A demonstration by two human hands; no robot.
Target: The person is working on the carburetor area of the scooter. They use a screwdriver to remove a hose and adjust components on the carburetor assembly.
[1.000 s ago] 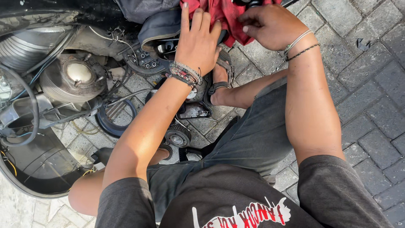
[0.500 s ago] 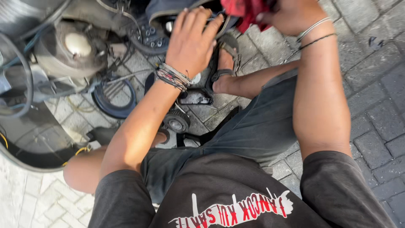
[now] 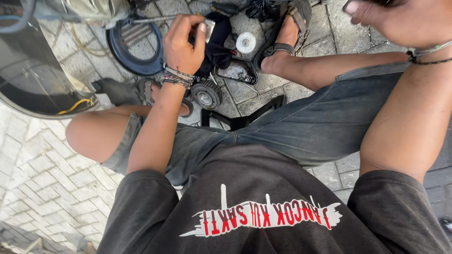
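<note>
My left hand [image 3: 182,43] pinches a small silver metal part [image 3: 208,28] between thumb and fingers, just above a dark cloth [image 3: 217,47] that hangs beside it. Below the wrist, a toothed metal pulley [image 3: 205,96] lies on the paving. A white round part [image 3: 246,42] rests to the right of the cloth, near a black tray [image 3: 239,71]. My right hand [image 3: 400,19] is at the top right corner with its fingers curled. What it holds is cut off by the frame edge.
A scooter body panel [image 3: 33,80] with a yellow wire fills the upper left. A black ring-shaped cover [image 3: 134,49] lies beside it. My sandalled foot [image 3: 286,33] rests by the tray, and a black bracket [image 3: 240,120] lies by my knee. Paving bricks [image 3: 42,188] surround me.
The view tilted down from the engine. My left hand dropped from the engine to the parts on the ground and now grips the small metal part. The red cloth left the view.
</note>
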